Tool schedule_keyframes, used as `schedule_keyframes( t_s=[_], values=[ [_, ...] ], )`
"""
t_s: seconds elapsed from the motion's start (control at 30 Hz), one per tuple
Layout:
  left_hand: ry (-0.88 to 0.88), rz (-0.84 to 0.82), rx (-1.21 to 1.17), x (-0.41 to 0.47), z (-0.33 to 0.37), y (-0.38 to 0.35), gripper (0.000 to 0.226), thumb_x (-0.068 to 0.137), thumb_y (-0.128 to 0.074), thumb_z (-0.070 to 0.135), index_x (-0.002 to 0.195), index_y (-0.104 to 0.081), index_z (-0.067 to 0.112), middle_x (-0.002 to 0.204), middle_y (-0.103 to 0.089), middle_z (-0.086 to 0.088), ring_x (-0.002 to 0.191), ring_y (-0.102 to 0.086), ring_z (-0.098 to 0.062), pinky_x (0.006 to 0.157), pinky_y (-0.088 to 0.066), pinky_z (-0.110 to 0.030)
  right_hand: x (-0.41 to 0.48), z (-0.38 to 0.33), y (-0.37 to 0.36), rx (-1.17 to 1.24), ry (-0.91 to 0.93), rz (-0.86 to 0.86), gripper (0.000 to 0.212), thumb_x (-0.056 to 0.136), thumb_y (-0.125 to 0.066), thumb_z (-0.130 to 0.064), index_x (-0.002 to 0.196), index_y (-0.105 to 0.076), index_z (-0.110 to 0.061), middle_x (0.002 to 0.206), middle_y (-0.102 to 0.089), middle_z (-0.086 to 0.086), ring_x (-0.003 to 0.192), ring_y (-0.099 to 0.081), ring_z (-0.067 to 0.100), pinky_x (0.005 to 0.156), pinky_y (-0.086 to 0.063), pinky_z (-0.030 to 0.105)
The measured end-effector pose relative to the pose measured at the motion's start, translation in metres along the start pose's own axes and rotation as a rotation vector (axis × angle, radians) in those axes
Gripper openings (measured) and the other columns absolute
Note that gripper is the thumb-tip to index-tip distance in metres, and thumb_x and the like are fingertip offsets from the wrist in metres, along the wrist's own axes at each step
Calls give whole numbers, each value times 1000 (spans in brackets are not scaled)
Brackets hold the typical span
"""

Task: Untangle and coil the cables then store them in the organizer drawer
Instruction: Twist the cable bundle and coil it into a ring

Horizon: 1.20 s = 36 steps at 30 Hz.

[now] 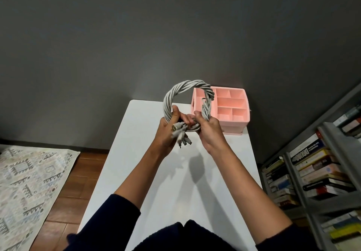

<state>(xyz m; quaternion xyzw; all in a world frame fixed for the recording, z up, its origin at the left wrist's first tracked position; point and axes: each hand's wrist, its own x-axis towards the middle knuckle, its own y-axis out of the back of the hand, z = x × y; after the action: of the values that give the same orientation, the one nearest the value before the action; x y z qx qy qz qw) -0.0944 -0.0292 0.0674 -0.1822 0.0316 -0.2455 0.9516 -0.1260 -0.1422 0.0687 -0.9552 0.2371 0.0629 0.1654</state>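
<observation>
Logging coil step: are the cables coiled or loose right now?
Coiled. The cable bundle forms one twisted loop, gripped at the bottom by left hand and right hand, connector ends hanging together.

Dark navy left sleeve [113, 221], matching right sleeve [283, 240], cuffs well above the wrists

Grey cables [176, 92]; pink organizer [237, 102]; white table [136, 153].
</observation>
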Motion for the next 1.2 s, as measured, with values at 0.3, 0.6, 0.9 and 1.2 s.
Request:
schedule_keyframes(
  t_s=[0.3, 0.6, 0.9, 1.2],
  values=[
    [118, 221, -113, 2, -17, 2, 53, 99, -34, 47, 67, -68, 21, 63, -53, 1, 55, -44, -12, 58, -36, -31, -2, -8, -11, 372, -198, 5, 15, 99, -47, -10, 86, -53, -6, 53, -57, 2, 44, -58, 11, 46, -50, 20],
    [182, 212, -203, 2, -22, -11, 48, 98, -34, 47, 66, -42, 13, 51, -45, -6, 50, -59, -19, 58, -45, -30, -4, -6, -10, 407, -158, -107, 22, 101, -44, -17, 80, -45, -12, 37, -32, -6, 29, -32, 6, 38, -35, 18],
    [130, 227, -209, 3, -14, -16, 45, 101, -34, 40, 68, -45, 12, 49, -39, 3, 50, -52, -17, 53, -48, -24, -7, -18, 2, -163, 29, -66, 11, 99, -50, -19, 92, -55, -12, 44, -48, -6, 39, -49, 10, 47, -45, 20],
    [82, 251, -112, 5, -9, -8, 43, 101, -30, 43, 71, -43, 14, 47, -34, 6, 43, -36, -7, 53, -38, -24, -14, -25, 26, -256, -127, -520, 12, 91, -61, -11, 95, -54, -21, 75, -60, -5, 75, -59, 8, 62, -44, 24]
  ],
)
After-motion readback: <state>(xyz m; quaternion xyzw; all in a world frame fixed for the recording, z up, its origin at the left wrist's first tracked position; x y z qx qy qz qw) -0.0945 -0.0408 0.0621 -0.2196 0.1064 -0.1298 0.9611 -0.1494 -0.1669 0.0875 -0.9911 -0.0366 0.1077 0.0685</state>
